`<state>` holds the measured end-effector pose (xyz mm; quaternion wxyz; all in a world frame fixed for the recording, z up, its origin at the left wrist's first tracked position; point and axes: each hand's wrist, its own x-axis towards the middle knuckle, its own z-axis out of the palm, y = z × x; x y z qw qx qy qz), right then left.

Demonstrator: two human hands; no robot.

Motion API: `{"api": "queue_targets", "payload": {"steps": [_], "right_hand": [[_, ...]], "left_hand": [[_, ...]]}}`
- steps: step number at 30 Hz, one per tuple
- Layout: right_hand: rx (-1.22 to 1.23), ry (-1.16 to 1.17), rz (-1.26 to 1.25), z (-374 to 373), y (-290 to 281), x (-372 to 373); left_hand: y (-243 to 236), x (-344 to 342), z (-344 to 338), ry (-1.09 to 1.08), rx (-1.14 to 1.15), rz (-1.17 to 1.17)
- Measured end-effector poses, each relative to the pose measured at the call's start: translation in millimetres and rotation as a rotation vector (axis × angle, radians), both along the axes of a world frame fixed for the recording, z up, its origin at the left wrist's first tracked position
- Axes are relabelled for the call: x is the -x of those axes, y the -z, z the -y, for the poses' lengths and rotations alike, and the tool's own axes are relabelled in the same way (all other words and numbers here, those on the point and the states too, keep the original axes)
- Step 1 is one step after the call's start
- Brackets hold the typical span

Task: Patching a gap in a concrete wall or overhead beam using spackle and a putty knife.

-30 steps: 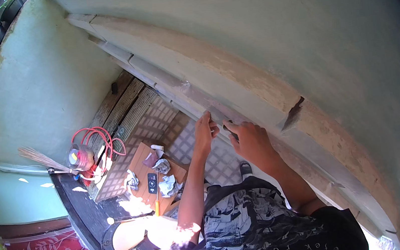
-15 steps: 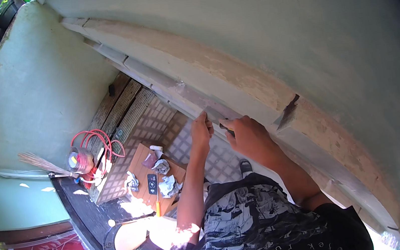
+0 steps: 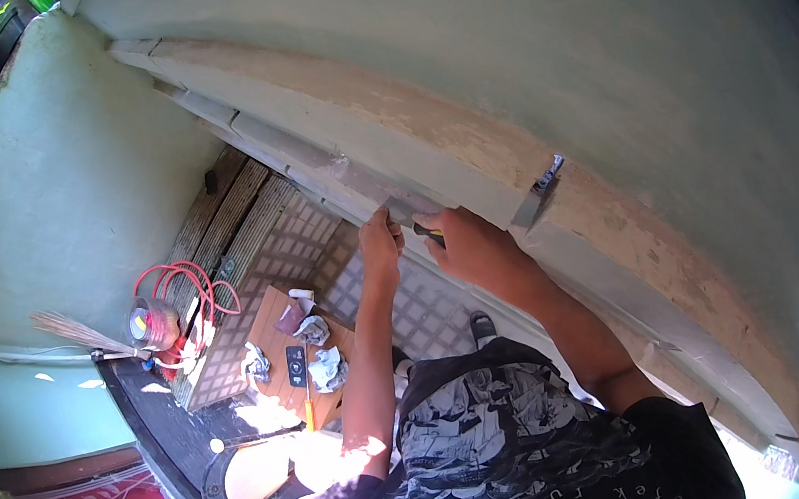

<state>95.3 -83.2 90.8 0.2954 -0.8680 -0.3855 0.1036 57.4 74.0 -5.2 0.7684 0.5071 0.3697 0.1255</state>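
In front of the ledge, my right hand [image 3: 467,241] is wrapped round the handle of a tool with a black-and-yellow grip [image 3: 429,234]. The working end of this tool does not show clearly. A short gap to the left, my left hand [image 3: 382,244] has its fingers pinched together, and what they hold is too small to make out. Both hands are close to the lower pale wall ledge [image 3: 350,177]. Further right, a flat metal piece [image 3: 541,190] with a shiny top end rests against the upper ledge [image 3: 432,116].
Below left, a small wooden table [image 3: 279,366] carries a phone [image 3: 297,366], crumpled paper [image 3: 328,370] and an orange-handled screwdriver [image 3: 309,413]. Beyond are a red hose [image 3: 224,293], a clear plastic container [image 3: 153,324] and a broom [image 3: 77,330]. Tiled floor [image 3: 426,296] lies beneath my arms.
The whole view has shifted slightly, with the scene sliding left. Both hands keep their grips and stay near the ledge. The metal piece's top, dark before, now catches light.
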Motion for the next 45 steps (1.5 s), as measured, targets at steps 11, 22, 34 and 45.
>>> {"api": "queue_targets", "payload": {"steps": [11, 22, 34, 45], "right_hand": [[-0.006, -0.048, 0.025, 1.8, -6.2, 5.4], [0.027, -0.059, 0.031, 2.0, -2.8, 10.2], [0.067, -0.018, -0.062, -9.2, -3.1, 12.5], [-0.005, 0.005, -0.008, -9.8, 3.0, 10.1]], "left_hand": [[2.0, 8.0, 1.9, -0.03, 0.005, -0.018], [5.9, 12.4, 6.0, -0.065, -0.062, -0.034], [5.7, 10.9, -5.7, -0.046, -0.02, -0.015], [38.6, -4.3, -23.3, 0.0, -1.446, -0.152]]}}
